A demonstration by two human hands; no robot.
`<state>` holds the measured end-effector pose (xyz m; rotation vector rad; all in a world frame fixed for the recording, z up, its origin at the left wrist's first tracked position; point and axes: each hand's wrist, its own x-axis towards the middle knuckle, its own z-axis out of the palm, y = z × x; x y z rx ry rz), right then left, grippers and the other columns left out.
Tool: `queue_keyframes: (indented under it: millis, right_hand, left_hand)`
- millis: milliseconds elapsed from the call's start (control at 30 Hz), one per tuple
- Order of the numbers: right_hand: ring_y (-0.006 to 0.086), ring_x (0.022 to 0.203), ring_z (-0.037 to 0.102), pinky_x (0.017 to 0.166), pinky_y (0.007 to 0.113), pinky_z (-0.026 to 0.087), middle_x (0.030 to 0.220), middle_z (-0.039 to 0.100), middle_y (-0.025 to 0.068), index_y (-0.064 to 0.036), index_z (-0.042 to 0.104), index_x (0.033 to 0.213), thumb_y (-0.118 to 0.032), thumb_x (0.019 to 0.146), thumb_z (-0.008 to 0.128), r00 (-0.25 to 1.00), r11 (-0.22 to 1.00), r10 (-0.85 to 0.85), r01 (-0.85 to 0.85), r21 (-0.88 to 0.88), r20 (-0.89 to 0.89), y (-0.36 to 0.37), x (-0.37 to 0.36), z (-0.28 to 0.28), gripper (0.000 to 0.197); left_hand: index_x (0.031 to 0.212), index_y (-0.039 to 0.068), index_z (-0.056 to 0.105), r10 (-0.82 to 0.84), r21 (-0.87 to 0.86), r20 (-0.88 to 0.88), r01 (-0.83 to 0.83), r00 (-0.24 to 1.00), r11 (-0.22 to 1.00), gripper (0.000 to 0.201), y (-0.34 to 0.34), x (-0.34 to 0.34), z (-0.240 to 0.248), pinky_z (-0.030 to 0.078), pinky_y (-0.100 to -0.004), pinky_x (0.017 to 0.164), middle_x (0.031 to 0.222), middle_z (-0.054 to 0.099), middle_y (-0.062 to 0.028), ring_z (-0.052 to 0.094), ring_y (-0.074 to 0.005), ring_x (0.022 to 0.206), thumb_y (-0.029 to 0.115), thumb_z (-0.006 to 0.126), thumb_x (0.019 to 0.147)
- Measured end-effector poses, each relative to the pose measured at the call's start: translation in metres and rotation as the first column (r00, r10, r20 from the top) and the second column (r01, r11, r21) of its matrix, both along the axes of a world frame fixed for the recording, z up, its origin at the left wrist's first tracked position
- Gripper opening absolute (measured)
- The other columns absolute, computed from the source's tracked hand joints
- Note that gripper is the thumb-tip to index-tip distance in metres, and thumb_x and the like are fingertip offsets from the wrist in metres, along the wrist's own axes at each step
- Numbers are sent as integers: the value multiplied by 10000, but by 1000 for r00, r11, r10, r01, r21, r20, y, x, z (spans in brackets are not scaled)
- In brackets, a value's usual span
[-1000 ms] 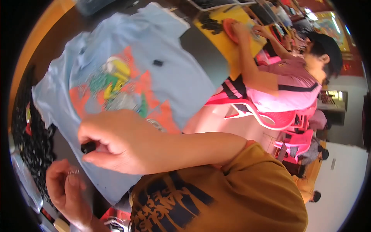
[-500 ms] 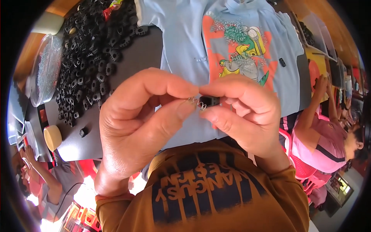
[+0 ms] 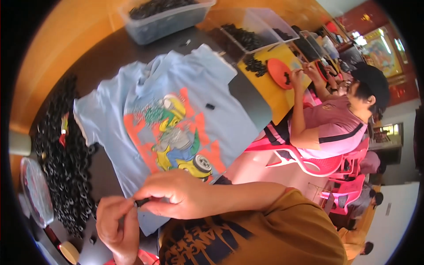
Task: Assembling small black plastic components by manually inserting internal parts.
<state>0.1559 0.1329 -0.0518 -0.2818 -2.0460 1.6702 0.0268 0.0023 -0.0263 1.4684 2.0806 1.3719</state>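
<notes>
My right hand (image 3: 179, 194) pinches a small black plastic part (image 3: 142, 202) between thumb and fingertips. Against it, the fingertips of my left hand (image 3: 117, 225) are pinched together; the coil spring they held half a second ago is too small to make out now. Both hands are over the near left edge of a light blue T-shirt (image 3: 115, 97) spread on the dark table. Loose springs (image 3: 148, 115) lie on the shirt's colourful print, and a single black part (image 3: 210, 106) rests right of them. Left of the shirt spreads a heap of black parts (image 3: 66, 176).
At the left edge stand a round clear container (image 3: 37, 194) and a cream cup (image 3: 69, 252). Plastic bins of black parts, one bluish (image 3: 172, 26), line the far side. On the right, a person in pink (image 3: 329, 123) works by an orange plate (image 3: 278, 73).
The view has swung right, bringing in the far bins and the seated person. My hands now show lower left, still together, and the spring between them no longer shows.
</notes>
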Motion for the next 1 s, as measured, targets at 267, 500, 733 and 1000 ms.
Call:
queue_keyframes:
  millis: [267, 500, 733, 1000]
  right_hand:
    - [173, 693, 612, 604, 283, 478, 777, 619, 81, -16, 630, 983, -88, 810, 687, 999, 995, 33, -31, -97, 17, -10, 5, 8, 196]
    - [163, 686, 601, 616, 279, 468, 789, 618, 94, 6, 615, 1004, -75, 828, 670, 992, 966, 126, -128, -223, -24, -21, 4, 8, 202]
    - [160, 745, 629, 613, 280, 481, 825, 632, 90, 2, 614, 1003, -77, 828, 668, 980, 953, 200, -198, -230, -16, -25, 3, 1, 199]
    - [120, 758, 637, 661, 245, 494, 852, 667, 80, 18, 642, 971, -48, 812, 675, 998, 981, 67, -65, -184, 6, -20, -10, -18, 175]
  left_hand:
    - [1082, -9, 615, -122, 3, -209, 125, 970, 992, 344, -23, 13, -4, 443, -304, 739, 973, 569, -145, 542, -237, 853, -99, 572, 753]
    - [1228, -36, 524, -64, -34, -371, 55, 926, 998, 451, -41, 17, -1, 447, -347, 802, 1056, 542, -166, 543, -262, 897, -52, 569, 779]
    - [1079, -34, 594, 40, -18, -308, -48, 950, 999, 271, -54, 12, -4, 460, -330, 771, 983, 576, -161, 563, -261, 873, -49, 533, 816]
    - [986, -28, 639, 140, 3, -256, -144, 956, 990, 276, -66, 0, -23, 438, -332, 618, 839, 579, -142, 541, -263, 707, -98, 585, 725]
